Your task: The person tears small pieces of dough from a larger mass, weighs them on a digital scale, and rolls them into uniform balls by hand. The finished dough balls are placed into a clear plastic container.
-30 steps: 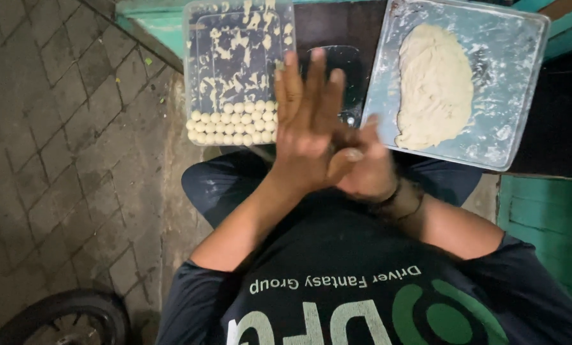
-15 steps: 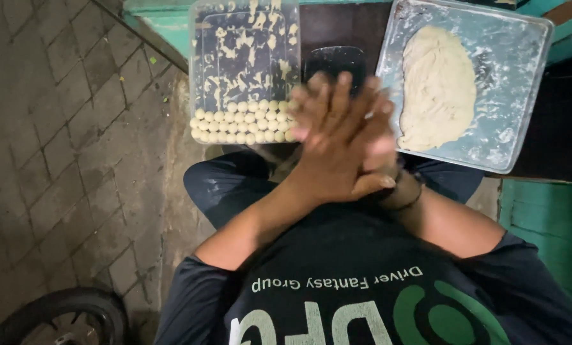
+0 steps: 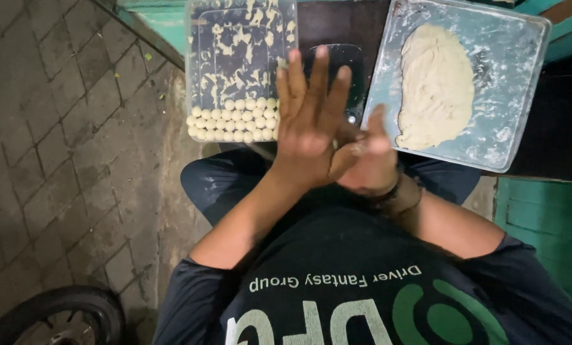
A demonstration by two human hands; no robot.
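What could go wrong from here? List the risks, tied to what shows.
The left hand lies flat over the right hand, above the lap; anything rolled between the palms could slip out and fall.

The metal tray with the dough slab overhangs the ledge and could tip.

The clear container of dough balls sits at the edge, near the moving hands.

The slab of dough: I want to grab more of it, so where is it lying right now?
In the head view the slab of dough lies on the floured metal tray at upper right, just beyond the right hand.
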